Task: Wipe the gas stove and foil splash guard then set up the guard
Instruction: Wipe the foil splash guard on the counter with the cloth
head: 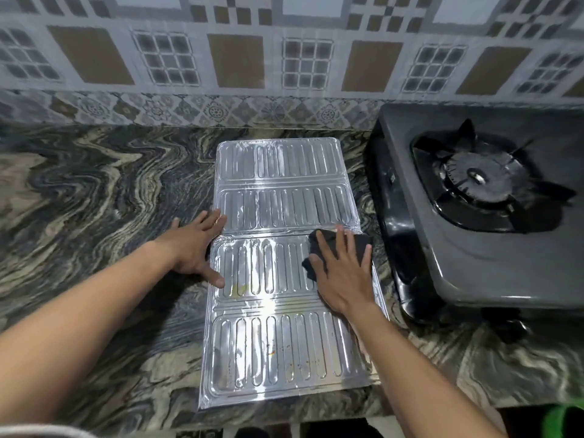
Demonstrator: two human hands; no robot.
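A silver ribbed foil splash guard [278, 311] lies flat and unfolded on the marbled countertop, with small orange-brown stains on its near panels. My right hand [343, 273] presses flat on a black cloth [331, 245] at the guard's right side, near the middle fold. My left hand [197, 248] rests spread on the guard's left edge, thumb on the foil. A grey single-burner gas stove [474, 235] with a black burner grate [483, 181] stands to the right of the guard.
The countertop [94, 200] stretches left of the guard. A patterned tile wall [237, 58] rises behind it. The counter's front edge runs just below the guard's near end. Something green [562, 420] shows at the bottom right corner.
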